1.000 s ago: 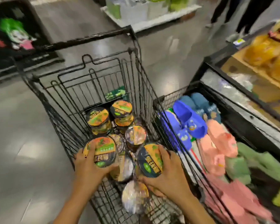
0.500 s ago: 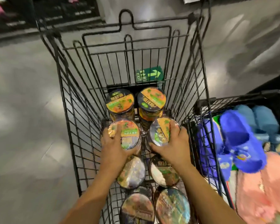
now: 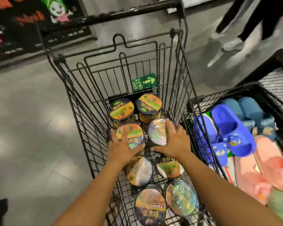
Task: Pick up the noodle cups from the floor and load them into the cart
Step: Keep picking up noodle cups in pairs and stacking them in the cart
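Inside the black wire cart [image 3: 183, 95], eight noodle cups [image 3: 140, 170] are standing upright in two columns of four, running from the near end to the far panel. None is lying on the grey floor [image 3: 31, 128] around it. The left hand [image 3: 121, 147] is reaching down over the second row from the far end and gripping the left cup [image 3: 132, 136] from above, its fingers spreading across the lid and its thumb hooking the near rim. The right hand [image 3: 176, 142] is clamping the right cup [image 3: 157, 132] beside it the same way, fingers curling over the lid's far edge. Both gripped cups are sitting just behind the far pair and almost touching each other.

Just to the right of the cart, a black mesh bin [image 3: 219, 93] is holding slippers: a bright blue pair [image 3: 230, 128] lying on top, a paler blue pair [image 3: 245, 108] behind it, and pink ones [image 3: 268, 160] nearer the camera.

Each cup is showing a round lid printed in orange and green with a black band of lettering, and clear shrink film is catching glare on most of them, washing out the near lids. The far two are also showing their yellow-green sides.

A green exit sticker [image 3: 144, 82] is showing through the far wire panel, and someone's legs [image 3: 235, 30] are blurring past beyond.
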